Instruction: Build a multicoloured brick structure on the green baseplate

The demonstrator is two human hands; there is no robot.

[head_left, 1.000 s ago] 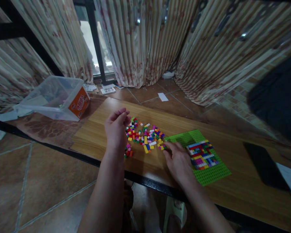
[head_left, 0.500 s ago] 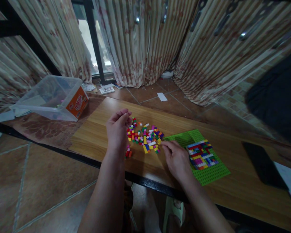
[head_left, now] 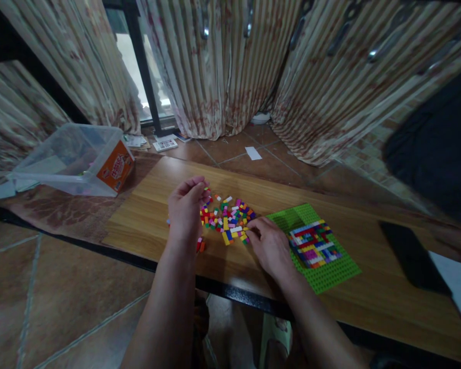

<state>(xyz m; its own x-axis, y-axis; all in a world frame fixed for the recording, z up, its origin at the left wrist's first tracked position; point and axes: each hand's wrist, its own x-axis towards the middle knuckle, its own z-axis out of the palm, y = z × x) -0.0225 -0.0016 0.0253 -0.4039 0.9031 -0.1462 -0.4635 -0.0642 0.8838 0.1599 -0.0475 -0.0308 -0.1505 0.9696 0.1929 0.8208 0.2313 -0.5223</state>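
Observation:
Small coloured toy bricks [head_left: 225,223] lie in a loose pile on the wooden table. At the pile's left side my left hand [head_left: 185,202] is raised with its fingers curled together; anything in them is hidden. My right hand [head_left: 268,241] is at the pile's right edge, thumb and fingertips drawn together beside yellow bricks. Whether a brick is between those fingertips cannot be made out. Just right of this hand lies a green baseplate [head_left: 332,279], partly covered by a multicoloured block of joined bricks [head_left: 315,243].
A clear plastic bin [head_left: 67,177] with an orange label stands at the left on a brown cloth [head_left: 77,215]. A dark flat object [head_left: 415,259] and white paper [head_left: 453,282] lie on the right. Striped curtains [head_left: 230,66] hang behind the wooden table [head_left: 138,205].
My right hand has moved slightly left, closer in at the pile's right edge. My left hand stays curled in nearly the same place. The whole view has shifted a little.

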